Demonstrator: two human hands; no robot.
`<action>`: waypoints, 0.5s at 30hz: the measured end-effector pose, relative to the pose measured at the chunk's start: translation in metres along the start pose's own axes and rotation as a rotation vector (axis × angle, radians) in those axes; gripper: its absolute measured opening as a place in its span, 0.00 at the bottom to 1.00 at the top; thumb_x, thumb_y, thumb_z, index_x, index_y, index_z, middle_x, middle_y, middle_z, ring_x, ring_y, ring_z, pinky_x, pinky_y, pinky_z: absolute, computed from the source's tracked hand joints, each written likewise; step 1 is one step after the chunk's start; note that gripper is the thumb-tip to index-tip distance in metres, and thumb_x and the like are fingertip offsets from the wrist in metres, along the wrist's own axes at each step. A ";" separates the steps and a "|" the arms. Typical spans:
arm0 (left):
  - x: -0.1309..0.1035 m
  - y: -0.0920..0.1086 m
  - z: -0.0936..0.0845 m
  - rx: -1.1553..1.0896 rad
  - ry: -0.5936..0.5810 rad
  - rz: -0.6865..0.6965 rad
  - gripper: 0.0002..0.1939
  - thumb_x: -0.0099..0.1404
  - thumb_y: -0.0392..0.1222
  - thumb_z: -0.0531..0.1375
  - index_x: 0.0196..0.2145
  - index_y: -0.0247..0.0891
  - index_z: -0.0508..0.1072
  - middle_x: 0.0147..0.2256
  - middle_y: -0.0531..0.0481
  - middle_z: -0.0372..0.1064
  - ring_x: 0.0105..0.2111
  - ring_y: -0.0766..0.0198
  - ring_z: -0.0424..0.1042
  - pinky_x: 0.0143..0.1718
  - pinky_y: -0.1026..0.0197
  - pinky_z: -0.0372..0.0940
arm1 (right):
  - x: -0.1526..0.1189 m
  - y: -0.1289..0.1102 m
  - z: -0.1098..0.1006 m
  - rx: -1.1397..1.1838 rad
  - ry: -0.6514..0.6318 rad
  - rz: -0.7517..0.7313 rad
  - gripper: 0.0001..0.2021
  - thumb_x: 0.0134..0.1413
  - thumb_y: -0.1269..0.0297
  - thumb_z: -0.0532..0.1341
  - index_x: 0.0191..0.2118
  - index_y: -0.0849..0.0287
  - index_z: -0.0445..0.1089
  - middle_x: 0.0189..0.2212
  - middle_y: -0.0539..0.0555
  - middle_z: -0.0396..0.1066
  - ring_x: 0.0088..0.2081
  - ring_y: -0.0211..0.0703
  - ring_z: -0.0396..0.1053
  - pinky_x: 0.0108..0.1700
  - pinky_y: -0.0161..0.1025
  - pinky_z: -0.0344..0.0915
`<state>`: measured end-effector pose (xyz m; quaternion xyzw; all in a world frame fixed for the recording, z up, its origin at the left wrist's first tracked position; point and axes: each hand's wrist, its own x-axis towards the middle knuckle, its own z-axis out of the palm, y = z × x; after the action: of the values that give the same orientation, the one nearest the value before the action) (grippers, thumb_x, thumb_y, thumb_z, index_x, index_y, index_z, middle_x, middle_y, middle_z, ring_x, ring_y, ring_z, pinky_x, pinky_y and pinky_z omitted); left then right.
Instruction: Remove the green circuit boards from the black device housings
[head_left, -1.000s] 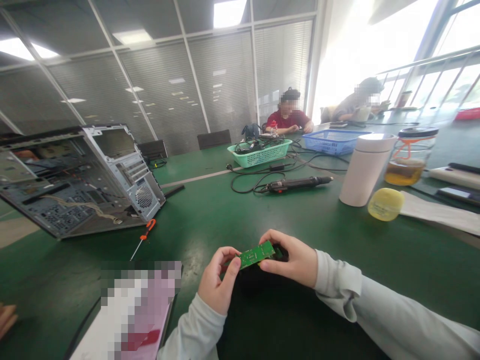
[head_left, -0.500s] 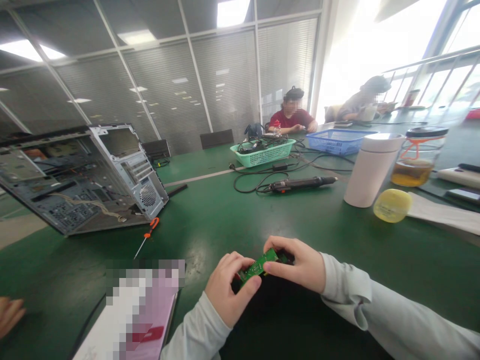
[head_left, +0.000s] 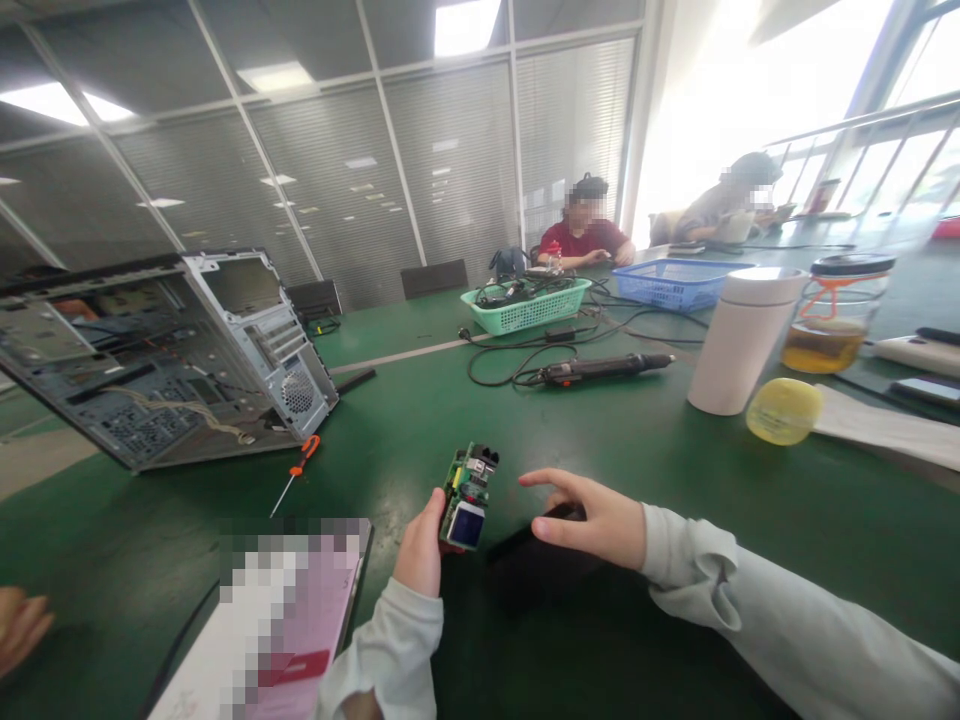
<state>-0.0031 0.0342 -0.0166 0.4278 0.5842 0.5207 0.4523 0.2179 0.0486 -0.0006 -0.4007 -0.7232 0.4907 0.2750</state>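
Upright in my left hand (head_left: 421,548) is a small green circuit board (head_left: 466,495), gripped along its left edge. A little dark screen with a white frame sits at its lower end, and black cylindrical parts stick out at the top. To its right, my right hand (head_left: 592,520) has its index finger stretched out, while the thumb lies on a black casing (head_left: 536,545). Other fingers of that hand are behind the casing and partly hidden. The casing's lower part blends into the dark shade on the table, so its full shape is unclear. The board and the casing are apart.
An opened computer case (head_left: 225,380) stands at left, with an orange-handled screwdriver (head_left: 304,456) beside it. A booklet (head_left: 300,610) lies front left. Behind are a corded electric screwdriver (head_left: 600,370), a green basket (head_left: 532,312) and a white tumbler (head_left: 739,345). Another person's hand (head_left: 21,625) shows at far left.
The circuit board has gone from between both hands to my left hand alone, turned upright with its screen side showing. My right hand has let go of it, and the black casing now shows.
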 end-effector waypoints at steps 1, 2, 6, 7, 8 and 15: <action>0.003 -0.002 -0.001 -0.059 0.006 -0.051 0.27 0.55 0.63 0.55 0.23 0.31 0.73 0.20 0.48 0.69 0.20 0.64 0.66 0.22 0.63 0.63 | 0.001 0.000 -0.001 0.026 0.025 0.048 0.36 0.48 0.42 0.63 0.55 0.64 0.59 0.29 0.50 0.64 0.28 0.35 0.64 0.30 0.33 0.62; 0.005 -0.004 -0.001 -0.114 0.009 -0.084 0.27 0.54 0.63 0.57 0.24 0.31 0.73 0.19 0.49 0.68 0.19 0.66 0.65 0.20 0.64 0.61 | 0.003 0.000 -0.002 0.056 0.055 0.108 0.35 0.47 0.44 0.64 0.55 0.63 0.59 0.30 0.51 0.64 0.27 0.35 0.65 0.27 0.32 0.63; 0.006 -0.006 -0.001 -0.219 0.019 -0.100 0.24 0.52 0.58 0.62 0.27 0.29 0.74 0.20 0.50 0.70 0.18 0.68 0.66 0.17 0.67 0.60 | 0.008 -0.013 -0.006 0.291 0.204 0.390 0.27 0.51 0.59 0.67 0.53 0.62 0.59 0.33 0.53 0.65 0.22 0.35 0.68 0.18 0.29 0.63; 0.005 -0.006 -0.001 -0.230 0.019 -0.094 0.23 0.54 0.56 0.61 0.27 0.28 0.75 0.20 0.50 0.70 0.18 0.68 0.66 0.17 0.67 0.60 | 0.009 -0.017 -0.007 0.366 0.227 0.439 0.24 0.53 0.62 0.65 0.53 0.62 0.59 0.32 0.53 0.66 0.22 0.35 0.68 0.18 0.28 0.64; 0.004 -0.005 -0.001 -0.242 0.019 -0.087 0.21 0.56 0.54 0.61 0.27 0.28 0.75 0.20 0.50 0.70 0.18 0.68 0.65 0.17 0.67 0.60 | 0.010 -0.022 -0.008 0.434 0.234 0.476 0.20 0.56 0.64 0.63 0.52 0.62 0.58 0.31 0.53 0.67 0.22 0.36 0.69 0.20 0.28 0.65; 0.000 0.002 0.000 -0.310 0.037 -0.121 0.13 0.60 0.44 0.59 0.26 0.31 0.75 0.18 0.49 0.70 0.17 0.68 0.66 0.16 0.68 0.61 | 0.006 -0.034 -0.011 0.703 0.088 0.617 0.25 0.69 0.51 0.37 0.41 0.67 0.62 0.18 0.52 0.62 0.24 0.38 0.70 0.23 0.27 0.64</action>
<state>-0.0031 0.0347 -0.0152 0.3074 0.5298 0.5840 0.5327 0.2126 0.0522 0.0352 -0.5000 -0.3478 0.7474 0.2655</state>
